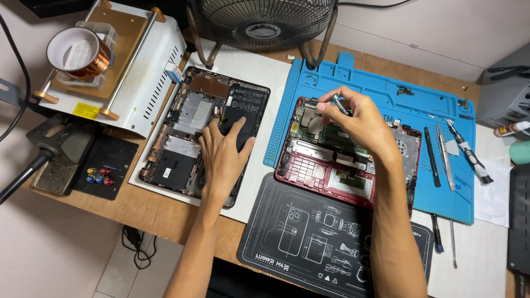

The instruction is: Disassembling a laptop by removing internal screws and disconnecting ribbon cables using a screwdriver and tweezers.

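Note:
My left hand (223, 152) lies flat, fingers spread, on a black opened laptop base (182, 160) that rests on a white mat. My right hand (359, 118) hovers over a red opened laptop chassis (331, 165) on the blue repair mat (386, 88). Its fingertips pinch a small silver screwdriver (338, 103) above the circuit board near the chassis's top left.
A black printed mat (309, 232) lies at the front. Several tools (447, 154) rest on the blue mat's right side. A white heating machine (118, 66) with a tape roll (77, 52) stands at back left, a fan (262, 22) behind, and a grey box (505, 88) at right.

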